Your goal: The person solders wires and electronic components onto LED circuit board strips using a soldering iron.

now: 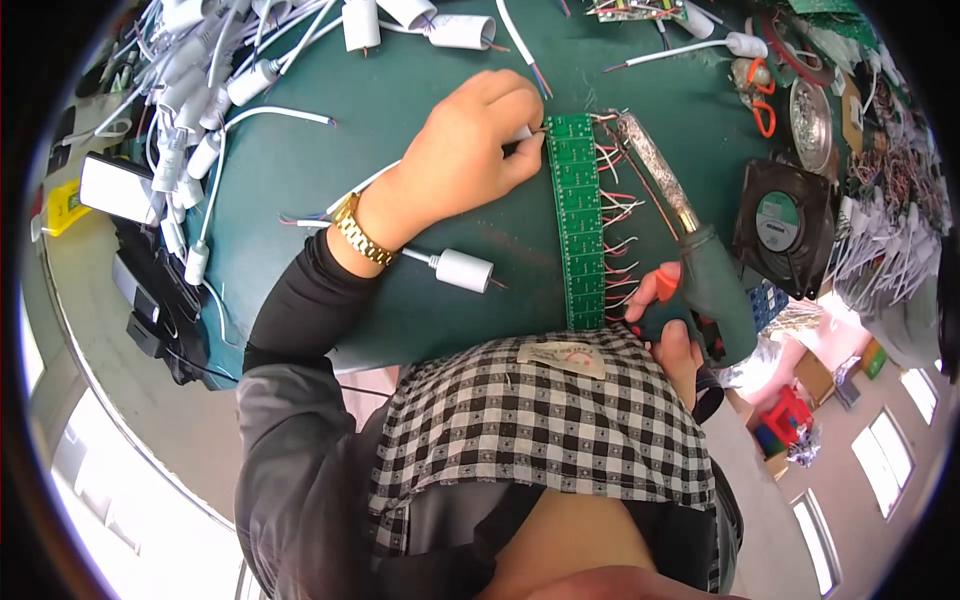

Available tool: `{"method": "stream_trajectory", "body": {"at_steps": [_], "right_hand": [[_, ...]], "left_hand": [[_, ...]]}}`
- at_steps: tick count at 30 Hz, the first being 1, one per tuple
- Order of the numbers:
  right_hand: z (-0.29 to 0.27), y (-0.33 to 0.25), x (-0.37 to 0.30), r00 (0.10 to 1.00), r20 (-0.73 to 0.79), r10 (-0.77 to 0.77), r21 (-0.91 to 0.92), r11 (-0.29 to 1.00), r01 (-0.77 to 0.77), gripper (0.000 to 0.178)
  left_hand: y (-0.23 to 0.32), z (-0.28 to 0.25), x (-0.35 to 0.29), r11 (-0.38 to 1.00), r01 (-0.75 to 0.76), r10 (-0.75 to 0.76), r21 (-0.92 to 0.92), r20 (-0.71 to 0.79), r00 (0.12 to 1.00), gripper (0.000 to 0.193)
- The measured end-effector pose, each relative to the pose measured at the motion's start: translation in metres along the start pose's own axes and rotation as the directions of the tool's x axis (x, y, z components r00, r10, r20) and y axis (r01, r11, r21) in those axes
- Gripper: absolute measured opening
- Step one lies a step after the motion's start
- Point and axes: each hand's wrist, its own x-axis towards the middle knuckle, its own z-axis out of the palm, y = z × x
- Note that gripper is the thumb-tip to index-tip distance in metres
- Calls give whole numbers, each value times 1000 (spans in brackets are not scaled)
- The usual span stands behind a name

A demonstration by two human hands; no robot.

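A long strip of green circuit boards (580, 220) lies upright in the picture on the green mat, with red and white wires (622, 207) sticking out along its right side. At the strip's upper left edge, my left hand (482, 150) pinches the end of a thin white cable (523, 134). My right hand (672, 325) is wrapped round a soldering gun (715, 285) with an orange trigger. Its metal barrel (655, 165) slants up to the strip's top right corner; whether the tip touches is unclear. Below my left wrist lies a white lamp holder (464, 270) on a cable.
White lamp holders with cables (190, 100) are heaped at the far left. A black fan (787, 225), a round metal dish (811, 125) and orange-handled scissors (763, 100) stand at the right. More wire bundles (890, 240) lie beyond. A dark device (155, 300) rests at the left edge.
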Motion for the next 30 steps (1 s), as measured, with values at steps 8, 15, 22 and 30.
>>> {"method": "stream_trajectory", "body": {"at_steps": [8, 15, 22, 30], "right_hand": [[7, -20, 9, 989, 34, 145, -26, 989, -144, 46], [7, -17, 12, 994, 53, 97, -98, 991, -92, 32], [6, -13, 12, 994, 63, 93, -125, 989, -84, 24], [-2, -10, 15, 985, 151, 85, -245, 969, -46, 22]], "left_hand": [[0, 4, 3, 995, 59, -58, 86, -7, 998, 19], [0, 9, 4, 987, 40, -37, 157, -23, 999, 19], [3, 10, 2, 974, 46, -46, 224, -8, 999, 21], [3, 13, 2, 959, 40, -33, 280, -33, 999, 22]]}}
